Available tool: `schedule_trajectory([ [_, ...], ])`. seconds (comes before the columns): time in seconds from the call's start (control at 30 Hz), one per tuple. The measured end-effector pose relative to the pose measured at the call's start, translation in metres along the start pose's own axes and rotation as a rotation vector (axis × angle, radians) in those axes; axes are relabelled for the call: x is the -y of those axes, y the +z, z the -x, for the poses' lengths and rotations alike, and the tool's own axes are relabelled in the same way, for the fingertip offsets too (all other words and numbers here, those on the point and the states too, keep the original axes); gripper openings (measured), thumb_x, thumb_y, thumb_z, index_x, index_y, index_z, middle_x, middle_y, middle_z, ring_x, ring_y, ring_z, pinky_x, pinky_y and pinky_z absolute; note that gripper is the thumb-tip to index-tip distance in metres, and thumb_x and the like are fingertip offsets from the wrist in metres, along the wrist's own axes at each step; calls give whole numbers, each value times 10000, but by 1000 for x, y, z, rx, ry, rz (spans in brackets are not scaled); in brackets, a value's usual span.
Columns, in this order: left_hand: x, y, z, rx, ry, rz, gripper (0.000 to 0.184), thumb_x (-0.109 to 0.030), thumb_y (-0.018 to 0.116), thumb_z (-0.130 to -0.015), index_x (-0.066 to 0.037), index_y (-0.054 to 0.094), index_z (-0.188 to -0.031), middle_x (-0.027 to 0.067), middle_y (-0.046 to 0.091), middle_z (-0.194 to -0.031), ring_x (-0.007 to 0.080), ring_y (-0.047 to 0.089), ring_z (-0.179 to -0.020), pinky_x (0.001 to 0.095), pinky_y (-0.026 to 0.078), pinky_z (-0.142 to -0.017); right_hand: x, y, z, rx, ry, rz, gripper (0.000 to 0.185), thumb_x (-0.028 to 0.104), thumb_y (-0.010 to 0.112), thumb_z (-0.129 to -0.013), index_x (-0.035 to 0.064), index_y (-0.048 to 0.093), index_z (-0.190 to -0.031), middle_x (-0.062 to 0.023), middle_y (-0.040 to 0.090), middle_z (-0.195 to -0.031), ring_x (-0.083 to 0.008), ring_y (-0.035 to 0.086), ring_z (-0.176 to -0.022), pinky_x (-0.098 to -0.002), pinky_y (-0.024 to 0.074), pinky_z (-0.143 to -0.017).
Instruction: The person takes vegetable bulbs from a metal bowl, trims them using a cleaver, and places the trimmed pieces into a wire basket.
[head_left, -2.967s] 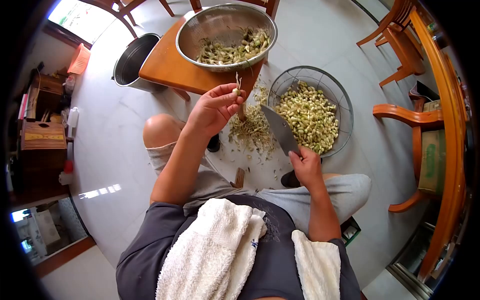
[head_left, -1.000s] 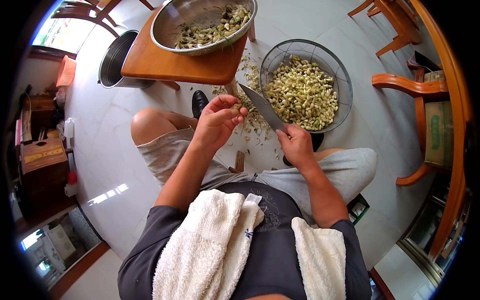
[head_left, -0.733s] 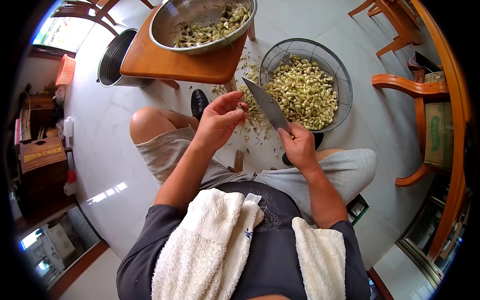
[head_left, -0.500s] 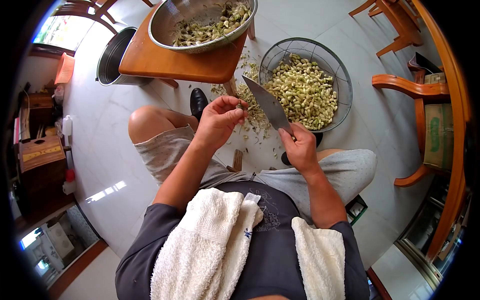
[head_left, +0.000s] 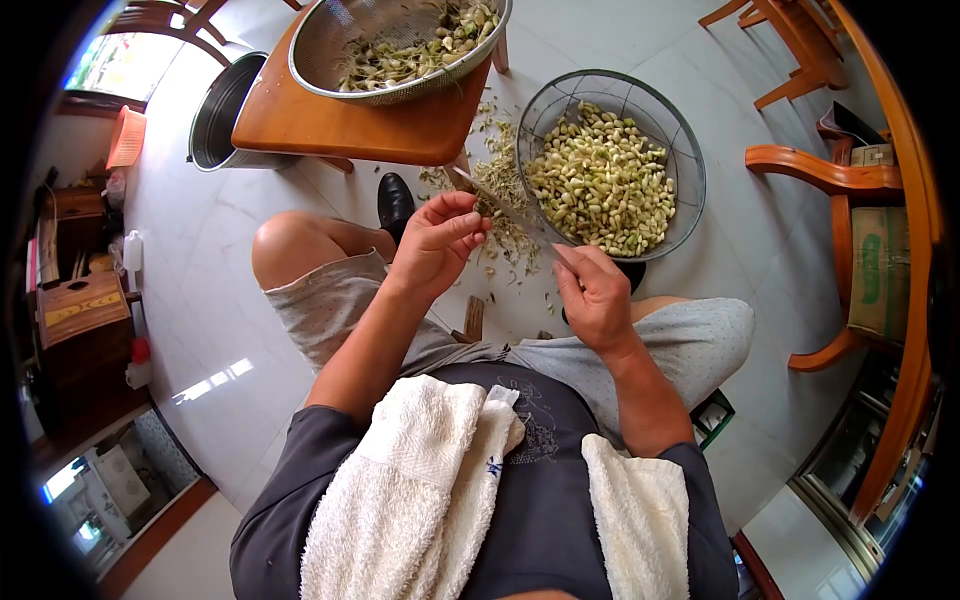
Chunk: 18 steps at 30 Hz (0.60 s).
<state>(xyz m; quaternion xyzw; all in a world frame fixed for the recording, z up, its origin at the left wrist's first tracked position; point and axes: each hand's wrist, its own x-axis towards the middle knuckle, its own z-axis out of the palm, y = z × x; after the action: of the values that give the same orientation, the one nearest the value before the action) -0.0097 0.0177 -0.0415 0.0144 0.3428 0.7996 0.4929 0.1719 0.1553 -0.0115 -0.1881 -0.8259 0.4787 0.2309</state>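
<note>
My right hand (head_left: 597, 300) is wrapped round the handle of a broad kitchen knife (head_left: 520, 221). The blade is turned almost edge-on and slants up to the left, its far part just past the fingertips of my left hand (head_left: 436, 243). Those fingers are pinched together on a small bulb, mostly hidden between fingers and blade. Beyond the knife, a round wire basket (head_left: 692, 205) on the floor holds a heap of pale trimmed bulbs (head_left: 605, 185). A metal colander (head_left: 325, 70) on a wooden stool (head_left: 350, 125) contains bulbs with stringy stalks and roots (head_left: 425, 60).
Plant trimmings (head_left: 500, 165) litter the floor between stool and basket. A metal bucket (head_left: 215, 125) stands left of the stool. Wooden chairs (head_left: 825, 172) and a cardboard box (head_left: 880, 270) are at the right. Pale towels (head_left: 405, 480) hang over my chest.
My right hand has rolled the knife from showing its broad side to nearly edge-on, and the blade has swung left to the left fingertips. My left hand stays almost in place.
</note>
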Motion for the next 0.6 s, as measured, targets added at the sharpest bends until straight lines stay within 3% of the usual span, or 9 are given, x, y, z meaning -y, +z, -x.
schedule_trajectory([
  [0.13, 1, 7, 1, -26, 27, -21, 207, 53, 634, -793, -21, 593, -982, 65, 639, -878, 176, 630, -777, 274, 500, -682, -7, 5, 1, -3, -139, 140, 271, -10, 624, -753, 30, 651, -1020, -111, 599, -841, -275, 600, -694, -343, 484, -602],
  [0.6, 13, 10, 2, -203, 195, -336, 234, 64, 608, -767, 24, 543, -989, 84, 618, -799, 145, 586, -632, 259, 473, -559, -3, 10, 0, -38, -241, 408, 253, 33, 640, -760, 46, 647, -1012, -68, 530, -776, -245, 555, -673, -349, 457, -577],
])
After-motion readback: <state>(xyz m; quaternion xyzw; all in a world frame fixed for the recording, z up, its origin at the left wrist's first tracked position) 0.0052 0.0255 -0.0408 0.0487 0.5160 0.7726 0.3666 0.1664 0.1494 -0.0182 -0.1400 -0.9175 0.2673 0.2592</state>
